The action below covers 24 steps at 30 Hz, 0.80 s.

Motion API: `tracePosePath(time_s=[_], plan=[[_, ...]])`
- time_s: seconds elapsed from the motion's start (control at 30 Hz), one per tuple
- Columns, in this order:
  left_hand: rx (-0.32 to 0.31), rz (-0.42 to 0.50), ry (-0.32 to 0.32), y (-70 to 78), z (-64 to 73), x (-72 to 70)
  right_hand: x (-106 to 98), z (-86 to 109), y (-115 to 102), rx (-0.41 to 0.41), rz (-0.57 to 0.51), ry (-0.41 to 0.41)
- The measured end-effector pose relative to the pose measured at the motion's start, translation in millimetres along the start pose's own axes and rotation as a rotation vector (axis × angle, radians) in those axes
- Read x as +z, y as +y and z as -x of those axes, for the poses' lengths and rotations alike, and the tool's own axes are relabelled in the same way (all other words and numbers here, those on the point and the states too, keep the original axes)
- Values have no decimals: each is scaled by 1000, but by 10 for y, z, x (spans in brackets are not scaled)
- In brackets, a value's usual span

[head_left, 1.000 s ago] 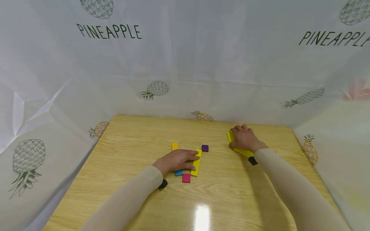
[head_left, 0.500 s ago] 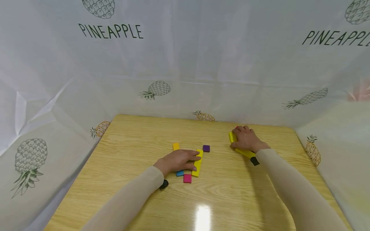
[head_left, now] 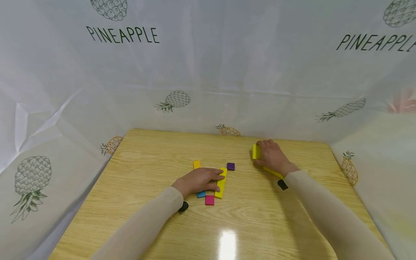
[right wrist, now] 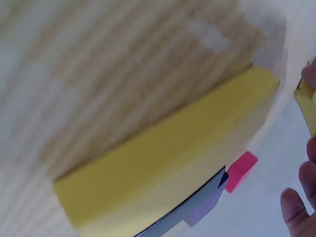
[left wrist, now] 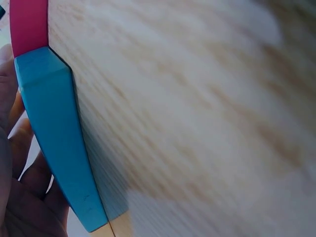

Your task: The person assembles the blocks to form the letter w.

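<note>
My left hand (head_left: 197, 180) spreads over a group of flat blocks, its fingertips resting on a row of two yellow blocks (head_left: 220, 191). A blue block (left wrist: 54, 128) lies partly under that hand, with a pink block (head_left: 209, 200) and an orange block (head_left: 196, 164) near its ends. Toward the back right, my right hand (head_left: 272, 157) grips a small yellow block (head_left: 255, 151) between thumb and fingers. Below its wrist lies a longer yellow block (right wrist: 168, 143). In the right wrist view, only fingertips and part of the gripped block show at the right edge.
A purple block (head_left: 230, 166) lies right of the yellow row. In the right wrist view, another pink block (right wrist: 241, 171) and a grey-purple one (right wrist: 205, 202) sit behind the long yellow block. Pineapple-print sheeting (head_left: 208, 72) surrounds the wooden table (head_left: 156, 144).
My right hand has shifted slightly left with the small yellow block, which has come away from the long yellow one. The left hand stays in place on its blocks.
</note>
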<state>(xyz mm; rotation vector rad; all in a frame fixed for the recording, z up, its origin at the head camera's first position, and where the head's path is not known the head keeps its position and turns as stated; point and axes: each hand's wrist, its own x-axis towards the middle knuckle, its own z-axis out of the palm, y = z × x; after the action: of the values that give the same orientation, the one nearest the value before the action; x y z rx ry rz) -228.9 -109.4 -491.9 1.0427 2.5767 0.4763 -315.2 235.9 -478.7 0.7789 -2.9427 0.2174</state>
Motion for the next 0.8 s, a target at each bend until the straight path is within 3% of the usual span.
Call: tracePosePath(time_s=[0.23,0.33,0.8], plan=[[0,-5,2,-7,-6,9,22,116,-116,-68,139,98],[0,2,4,-3,0,3,20,165,-173,-79,151,113],[8,-4,5,-15,-8,6,88,427,-522,-206,142,22]])
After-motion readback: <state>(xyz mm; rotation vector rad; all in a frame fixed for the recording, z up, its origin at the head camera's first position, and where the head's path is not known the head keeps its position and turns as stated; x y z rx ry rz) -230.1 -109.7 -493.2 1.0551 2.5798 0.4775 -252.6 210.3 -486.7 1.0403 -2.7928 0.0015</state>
